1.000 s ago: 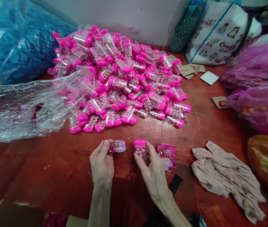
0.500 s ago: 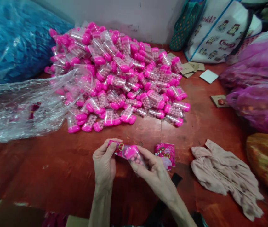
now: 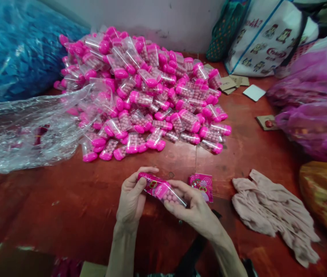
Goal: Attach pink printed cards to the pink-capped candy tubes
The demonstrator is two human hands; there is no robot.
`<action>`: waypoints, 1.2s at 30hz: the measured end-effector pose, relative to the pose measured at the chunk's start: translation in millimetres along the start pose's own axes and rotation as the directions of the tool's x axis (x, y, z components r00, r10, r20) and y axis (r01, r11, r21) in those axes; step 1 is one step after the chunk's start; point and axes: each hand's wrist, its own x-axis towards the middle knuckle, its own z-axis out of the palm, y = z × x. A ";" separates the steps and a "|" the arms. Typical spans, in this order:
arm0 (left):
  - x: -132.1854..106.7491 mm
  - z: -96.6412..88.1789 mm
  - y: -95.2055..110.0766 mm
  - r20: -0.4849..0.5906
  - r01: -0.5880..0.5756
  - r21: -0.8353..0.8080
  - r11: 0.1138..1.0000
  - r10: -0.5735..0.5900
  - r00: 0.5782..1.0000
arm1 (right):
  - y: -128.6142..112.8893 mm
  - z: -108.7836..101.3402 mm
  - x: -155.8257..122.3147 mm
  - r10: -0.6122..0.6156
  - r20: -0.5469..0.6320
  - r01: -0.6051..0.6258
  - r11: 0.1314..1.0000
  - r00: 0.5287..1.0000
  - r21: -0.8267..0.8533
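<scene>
My left hand (image 3: 133, 196) pinches the left end of a pink printed label sleeve (image 3: 149, 182) between thumb and fingers. My right hand (image 3: 192, 206) grips a small clear candy container (image 3: 173, 197) filled with pink balls, its pink cap pointing left. The sleeve's right end meets the cap and seems to lie over it; how far it reaches around is hard to tell. Just beyond my right hand, a small stack of the same pink printed sleeves (image 3: 204, 184) lies on the red table (image 3: 73, 207).
A large heap of pink-capped candy containers (image 3: 151, 96) covers the back of the table. Left of it lie clear plastic wrap (image 3: 30, 134) and a bag of blue pieces (image 3: 22, 50). A beige cloth (image 3: 273, 207), cardboard pieces (image 3: 229, 84) and pink plastic bags (image 3: 313, 127) are at right.
The sleeve and the container's cap have come together, with the sleeve now reaching over part of the cap. Both hands have shifted slightly to the right.
</scene>
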 end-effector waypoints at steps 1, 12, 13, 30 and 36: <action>0.1 1.1 0.1 -0.007 0.001 -0.005 1.000 -0.001 1.000 | 1.2 0.2 0.5 0.001 0.009 -0.001 1.000 1.000 0.012; -1.9 19.5 -10.1 -0.111 0.174 -0.203 0.964 -0.199 0.974 | 10.3 10.3 5.9 -0.154 -0.192 0.115 0.973 0.969 -0.199; -2.7 19.9 -11.9 -0.082 0.223 -0.223 0.949 -0.246 0.966 | 11.5 10.6 6.8 -0.160 -0.195 0.116 0.969 0.968 -0.219; -4.1 14.7 -16.2 0.066 0.257 -0.245 0.935 -0.249 0.966 | 12.1 20.7 7.8 -0.320 -0.164 0.235 0.888 0.933 -0.394; -9.4 22.0 -17.6 0.108 0.246 -0.210 0.946 -0.227 0.968 | 25.5 32.4 8.8 -0.446 -0.251 0.289 0.828 0.859 -0.480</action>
